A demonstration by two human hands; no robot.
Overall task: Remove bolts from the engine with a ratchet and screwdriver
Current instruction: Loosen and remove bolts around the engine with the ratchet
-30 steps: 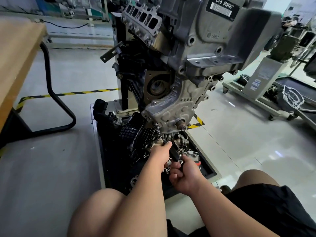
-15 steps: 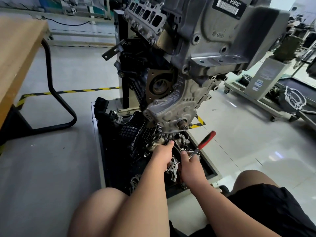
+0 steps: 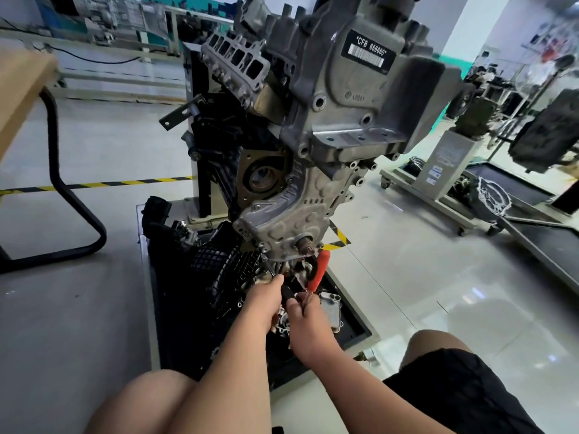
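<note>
A grey engine [image 3: 329, 126] hangs tilted on a stand, its ribbed lower cover [image 3: 282, 220] facing me. My left hand [image 3: 266, 297] grips a dark tool [image 3: 286, 291] whose thin shaft points up toward the cover's lower edge. My right hand [image 3: 305, 317] holds a screwdriver [image 3: 316, 270] by its metal shaft, with the red handle standing up beside the crank stub [image 3: 305, 245]. The tips of both tools are hidden among the parts below the engine.
Below the engine, a black tray [image 3: 354, 324] on the floor holds a black ribbed plastic part [image 3: 216, 261] and several loose metal pieces. A wooden table with a black tube leg [image 3: 56, 170] stands to the left. Another engine stand [image 3: 445, 173] stands to the right. My knees are at the bottom.
My right hand has let go of the black handle and picked up the red-handled screwdriver, swinging it from leaning right to nearly upright. My left hand has stayed on its tool. The view has tilted up.
</note>
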